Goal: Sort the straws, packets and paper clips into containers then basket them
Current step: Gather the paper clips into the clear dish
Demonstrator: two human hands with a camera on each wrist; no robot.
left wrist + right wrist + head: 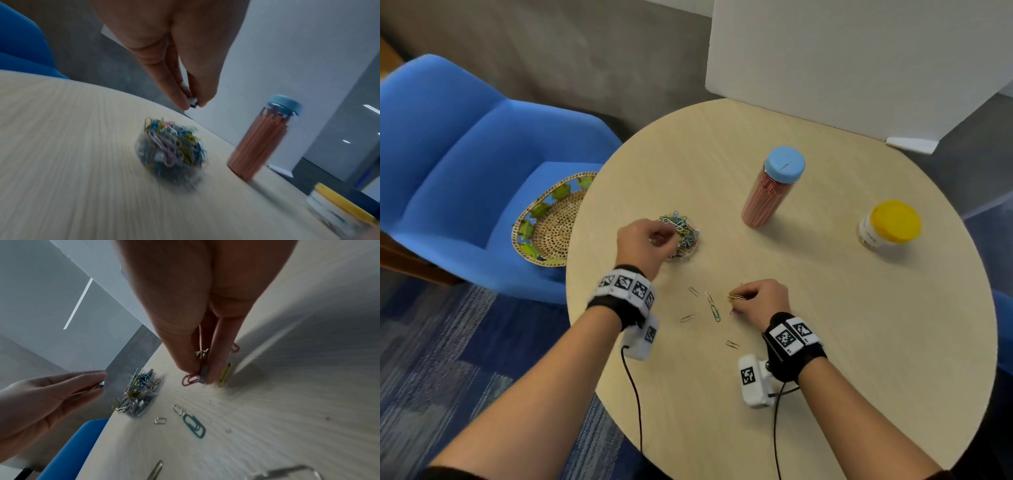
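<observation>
Thin wire paper clips (714, 310) lay light, flat and slippery on the surface (825, 342), best pinched edgewise; right hand (763, 298) and left hand (645, 241) each pinched clips.

Loose paper clips (714, 310) on round table (859, 342), two capped jars (772, 186)

rnd wood table (825, 342) | blue armchair (448, 154) | blue carpet (431, 359) | white board (859, 61) behind
</observation>
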